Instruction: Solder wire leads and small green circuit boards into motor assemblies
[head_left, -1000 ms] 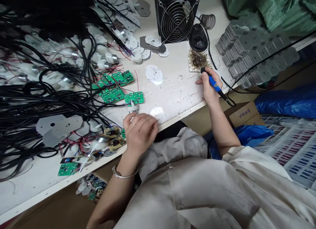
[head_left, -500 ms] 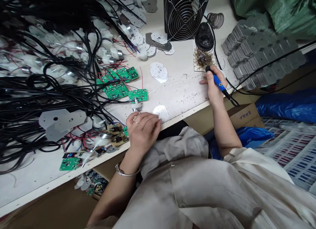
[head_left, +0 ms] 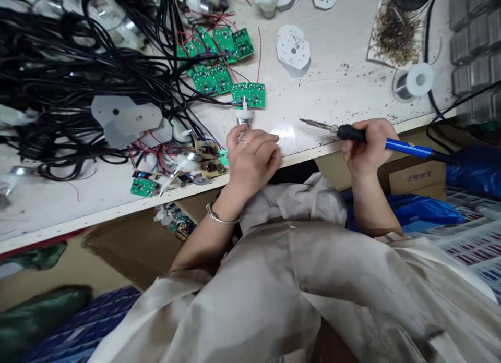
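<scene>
Soldering iron (head_left: 409, 147) is in the right hand (head_left: 370, 146), fingers wrapped round the grip, blue handle sticking out to the right, bare tip out to the left, pointing across the gap toward the left hand (head_left: 254, 157). Small white-and-metal motor (head_left: 245, 116) is just beyond the left hand's fingers, at the near edge of a green circuit board (head_left: 250, 93); fingers curled, can't tell if they grip the motor. Shiny white plate (head_left: 285, 135) lies right by that hand's fingertips, between it and the iron tip. More green boards (head_left: 212, 79) farther back, then black cables (head_left: 74, 76) heaped on the left. Solder spool (head_left: 407, 86) stands beyond the right hand, pad of brown debris (head_left: 397, 34) behind it, all on the white tabletop (head_left: 332, 99)
</scene>
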Tool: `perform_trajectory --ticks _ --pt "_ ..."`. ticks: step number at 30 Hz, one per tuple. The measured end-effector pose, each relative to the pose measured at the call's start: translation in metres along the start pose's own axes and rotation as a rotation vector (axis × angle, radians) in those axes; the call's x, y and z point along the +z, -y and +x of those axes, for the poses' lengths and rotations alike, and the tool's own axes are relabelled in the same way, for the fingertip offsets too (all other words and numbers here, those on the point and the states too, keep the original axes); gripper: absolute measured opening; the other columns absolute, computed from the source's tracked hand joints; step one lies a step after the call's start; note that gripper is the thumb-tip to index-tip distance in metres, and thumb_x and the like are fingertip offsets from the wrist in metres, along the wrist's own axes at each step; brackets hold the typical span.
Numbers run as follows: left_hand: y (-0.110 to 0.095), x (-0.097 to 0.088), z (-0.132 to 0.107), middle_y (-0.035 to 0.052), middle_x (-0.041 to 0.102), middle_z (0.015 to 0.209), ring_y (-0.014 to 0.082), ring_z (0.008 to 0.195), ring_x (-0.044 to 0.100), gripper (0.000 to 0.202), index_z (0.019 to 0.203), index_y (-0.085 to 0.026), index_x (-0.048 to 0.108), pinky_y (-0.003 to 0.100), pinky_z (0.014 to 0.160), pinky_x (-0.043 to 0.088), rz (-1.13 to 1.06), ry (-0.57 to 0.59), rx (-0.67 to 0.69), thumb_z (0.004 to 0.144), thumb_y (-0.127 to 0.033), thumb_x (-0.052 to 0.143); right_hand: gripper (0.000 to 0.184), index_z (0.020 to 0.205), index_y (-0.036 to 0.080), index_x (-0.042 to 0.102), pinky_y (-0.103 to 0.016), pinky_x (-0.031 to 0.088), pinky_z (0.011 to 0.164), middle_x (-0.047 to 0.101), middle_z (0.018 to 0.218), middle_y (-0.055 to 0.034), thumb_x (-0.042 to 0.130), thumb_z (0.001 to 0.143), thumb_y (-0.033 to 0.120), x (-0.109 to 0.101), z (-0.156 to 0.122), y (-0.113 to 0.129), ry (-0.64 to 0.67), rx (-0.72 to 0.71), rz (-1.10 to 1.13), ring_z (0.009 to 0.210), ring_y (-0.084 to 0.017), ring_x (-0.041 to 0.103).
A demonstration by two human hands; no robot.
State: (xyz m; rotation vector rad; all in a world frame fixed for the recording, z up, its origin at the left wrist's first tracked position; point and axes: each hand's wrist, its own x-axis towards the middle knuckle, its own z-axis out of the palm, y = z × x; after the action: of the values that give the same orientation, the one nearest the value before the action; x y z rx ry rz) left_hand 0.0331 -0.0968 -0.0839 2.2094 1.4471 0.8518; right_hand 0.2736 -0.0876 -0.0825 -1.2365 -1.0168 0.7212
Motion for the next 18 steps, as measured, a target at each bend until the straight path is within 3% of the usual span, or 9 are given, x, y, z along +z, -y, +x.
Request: perform_trajectory --ticks 4,8,13,18 --pt "-0.003 -0.003 0.002 -0.0008 0.080 0.102 0.0221 0.101 0.072 0.012 0.082 -0.026 0.063 0.056 0.113 0.042 0.004 0.014 -0.023 0.091 -0.020 0.059 0.041 0.073 0.024 0.066 -0.020 0.025 0.028 0.048 0.045 0.0088 0.063 0.090 0.061 0.003 -0.017 0.010 0.154 0.054 -0.039 0.029 -0.006 0.039" --pt "-0.001 -0.005 0.000 0.0005 0.079 0.104 0.0219 0.103 0.072 0.012 0.084 -0.026 0.063 0.054 0.114 0.043 -0.010 0.023 -0.026 0.093 -0.021 0.058 0.038 0.077 0.025 0.070 -0.020 0.029 0.030 0.052 0.045 0.0087 0.061 0.092 0.059 0.006 -0.021 0.013 0.223 0.055 -0.045 0.029 -0.005 0.039" --pt "0.003 -0.002 -0.005 0.0034 0.077 0.117 0.0225 0.107 0.070 0.007 0.091 -0.025 0.064 0.049 0.106 0.049 0.004 -0.063 -0.037 0.094 -0.022 0.058 0.033 0.079 0.026 0.072 -0.023 0.042 0.040 0.053 0.046 0.0085 0.061 0.095 0.053 0.011 -0.027 0.012 0.207 0.022 -0.034 0.033 -0.006 0.044" --pt "0.001 0.001 -0.003 0.0034 0.078 0.107 0.0235 0.105 0.069 0.010 0.087 -0.025 0.063 0.048 0.100 0.048 0.064 -0.041 -0.072 0.095 -0.023 0.058 0.028 0.082 0.027 0.074 -0.025 0.047 0.046 0.058 0.049 0.0083 0.062 0.095 0.049 0.014 -0.031 0.009 0.194 0.001 -0.045 0.036 -0.007 0.049"
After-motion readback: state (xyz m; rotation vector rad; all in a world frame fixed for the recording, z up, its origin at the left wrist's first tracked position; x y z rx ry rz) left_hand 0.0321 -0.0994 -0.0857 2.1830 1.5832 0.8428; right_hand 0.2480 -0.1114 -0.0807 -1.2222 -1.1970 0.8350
